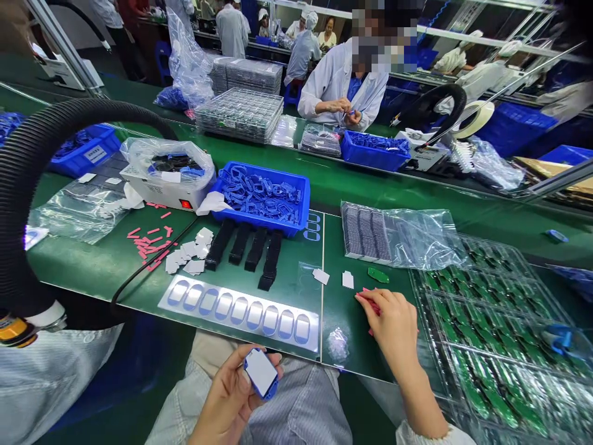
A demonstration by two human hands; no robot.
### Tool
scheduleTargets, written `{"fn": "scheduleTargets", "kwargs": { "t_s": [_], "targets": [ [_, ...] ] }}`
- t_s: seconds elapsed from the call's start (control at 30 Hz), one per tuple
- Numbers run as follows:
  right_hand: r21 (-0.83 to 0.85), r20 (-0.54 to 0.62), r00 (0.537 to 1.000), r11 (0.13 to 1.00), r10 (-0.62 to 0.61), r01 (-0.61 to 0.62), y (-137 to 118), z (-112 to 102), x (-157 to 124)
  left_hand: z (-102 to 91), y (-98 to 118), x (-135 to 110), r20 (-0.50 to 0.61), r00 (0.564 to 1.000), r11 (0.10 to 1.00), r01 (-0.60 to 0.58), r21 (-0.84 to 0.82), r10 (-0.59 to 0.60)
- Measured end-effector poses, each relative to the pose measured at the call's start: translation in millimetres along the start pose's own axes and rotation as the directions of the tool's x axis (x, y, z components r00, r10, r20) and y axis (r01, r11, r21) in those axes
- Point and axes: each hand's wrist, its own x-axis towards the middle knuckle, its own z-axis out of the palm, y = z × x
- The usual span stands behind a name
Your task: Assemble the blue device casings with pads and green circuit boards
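My left hand (pixel 236 386) is closed around a blue plastic housing (pixel 274 389), holding it over my lap. A white rectangular card (pixel 262 372) with notched corners lies in the housing, facing up. On the right part of the bench, my right hand (pixel 393 321) is closed at the fingertips on pink strips (pixel 374 304), partly hidden under the fingers. Just beyond it lie a loose white card (pixel 348 280), another white card (pixel 320 276) and a green circuit board (pixel 378 275).
A sheet of oval stickers (pixel 245 335) runs along the front edge. Behind it are black strips (pixel 270 259), a blue bin (pixel 306 213) of housings and scattered pink strips (pixel 151 241). Clear trays of boards (pixel 419 309) stand right; a black hose (pixel 18 204) arches left. A co-worker (pixel 343 80) sits opposite.
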Motion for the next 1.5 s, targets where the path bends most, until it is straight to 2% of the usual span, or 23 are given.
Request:
{"fn": "scheduleTargets", "kwargs": {
  "t_s": [0.17,0.37,0.5,0.57,0.63,0.7,0.73,0.8,0.9,1.27,1.5],
  "targets": [
    [0.014,-0.020,0.998,0.998,-0.057,0.057,-0.3,-3.1,2.1,3.7,1.5,-2.1,0.009,1.000,1.000,0.016,0.023,-0.017],
    [0.118,-0.175,0.983,0.993,0.049,-0.028,2.6,-2.0,-1.7,2.1,1.6,-2.8,0.041,0.999,0.999,0.021,0.033,-0.023],
    [0.261,-0.210,0.970,0.963,0.123,-0.066,-22.3,-15.5,-9.2,6.3,3.8,-3.2,0.040,0.999,1.000,0.012,0.023,-0.013],
    [0.414,-0.144,0.982,0.909,0.119,-0.049,-49.3,-30.1,-15.7,10.8,5.0,-2.8,0.052,0.999,1.000,0.006,0.018,-0.007],
    [0.708,0.005,0.997,0.704,0.083,-0.063,-82.3,-46.0,-22.3,15.6,5.4,-1.8,0.069,0.998,1.000,0.009,0.015,-0.010],
    [0.897,0.072,0.997,0.436,0.010,-0.070,-114.1,-58.7,-26.9,19.3,4.6,-0.7,0.107,0.994,1.000,0.006,0.014,-0.007],
    [0.937,0.074,0.997,0.342,-0.008,-0.067,-127.5,-62.7,-28.2,20.5,3.9,-0.3,0.134,0.991,1.000,0.003,0.012,-0.005],
    [0.967,0.079,0.997,0.245,-0.027,-0.070,-146.4,-65.6,-29.1,21.4,2.4,0.1,0.189,0.982,1.000,-0.003,0.007,0.001],
    [0.971,0.089,0.996,0.223,-0.020,-0.082,-155.9,-61.4,-28.6,20.2,1.0,-1.0,0.213,0.977,1.000,0.015,-0.002,-0.015],
    [0.988,0.124,0.985,0.112,-0.118,-0.111,-143.7,-51.5,-32.8,20.1,0.6,-2.9,0.251,0.966,0.996,0.073,-0.047,-0.059],
    [0.988,0.143,0.983,0.077,-0.111,-0.135,-142.7,-46.8,-35.5,22.1,1.1,-2.1,0.253,0.966,0.996,0.066,-0.063,-0.048]
  ]
}}
